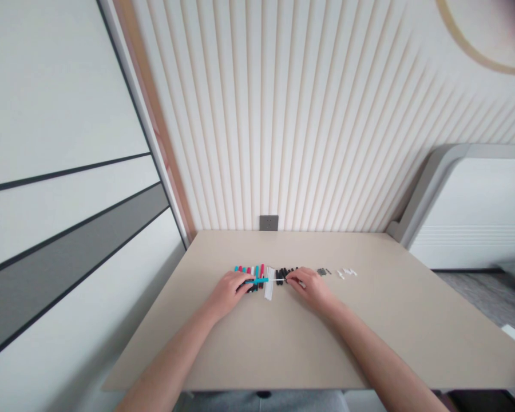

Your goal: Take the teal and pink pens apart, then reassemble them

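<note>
My left hand (232, 288) is closed on a teal and black pen barrel (261, 280), held level. A thin white rod (277, 280) runs from the barrel's right end to my right hand (308, 284), whose fingertips pinch its other end near a small dark piece. Under and beside my left hand lie several pen barrels with pink, teal and white ends (249, 269), partly covered by the hand. Between the hands is a row of thin white sticks (269, 292). Several short black tubes (278, 274) lie by my right fingertips, some of them hidden.
Right of my right hand are small grey pieces (322, 272) and small white pieces (346, 273). Everything lies on a beige table (257, 349) against a ribbed wall with a dark socket (268, 223). A white cabinet (111, 274) stands left, a grey-white headboard (467, 212) right.
</note>
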Available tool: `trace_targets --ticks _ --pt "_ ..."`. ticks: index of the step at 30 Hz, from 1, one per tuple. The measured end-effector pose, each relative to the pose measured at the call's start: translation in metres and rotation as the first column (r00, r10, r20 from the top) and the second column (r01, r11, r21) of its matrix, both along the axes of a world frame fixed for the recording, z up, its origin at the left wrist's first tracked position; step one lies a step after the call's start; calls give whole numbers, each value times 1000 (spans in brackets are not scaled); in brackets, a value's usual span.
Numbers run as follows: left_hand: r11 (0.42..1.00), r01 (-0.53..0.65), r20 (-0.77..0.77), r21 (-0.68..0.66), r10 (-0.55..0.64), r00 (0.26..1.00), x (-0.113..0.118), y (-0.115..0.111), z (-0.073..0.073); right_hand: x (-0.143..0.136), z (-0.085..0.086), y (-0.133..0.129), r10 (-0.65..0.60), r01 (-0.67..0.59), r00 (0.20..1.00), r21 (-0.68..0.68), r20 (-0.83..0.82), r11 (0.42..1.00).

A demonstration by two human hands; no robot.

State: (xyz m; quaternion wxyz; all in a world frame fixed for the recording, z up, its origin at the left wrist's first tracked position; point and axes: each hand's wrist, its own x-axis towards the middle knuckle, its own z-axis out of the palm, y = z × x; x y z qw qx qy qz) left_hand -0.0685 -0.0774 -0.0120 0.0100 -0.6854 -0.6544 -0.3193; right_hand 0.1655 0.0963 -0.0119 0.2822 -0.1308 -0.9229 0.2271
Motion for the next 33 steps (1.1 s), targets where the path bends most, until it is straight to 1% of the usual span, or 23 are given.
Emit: trace_targets --ticks 6,12,16,20,25,28,31,33 --pt "1000 -3 4 25 3 1000 -1 0 -1 -2 1 -4 12 -15 998 -40 -65 999" --pt "999 -1 32 50 -1 999 0 -2 0 -2 0 -3 -9 -14 992 -176 -128 984" --pt "999 2 33 44 -4 999 -1 -2 -1 -3 -3 -2 0 -34 987 -213 -158 976" --pt "1000 16 28 26 -16 999 1 -1 0 -4 0 -6 43 -71 989 -196 -144 978" --pt "997 81 22 -3 -81 996 4 -1 4 -3 4 -14 86 -94 994 -137 -65 986" --pt "993 113 10 -22 -113 994 6 -2 6 -3 4 -16 97 -100 995 -136 -27 986" --pt "993 115 3 -21 -115 993 7 -1 6 -2 5 -16 103 -104 995 -139 -19 985" --pt "995 97 1 -10 -97 995 6 -1 5 -2 7 -14 85 -87 996 -116 -20 989"
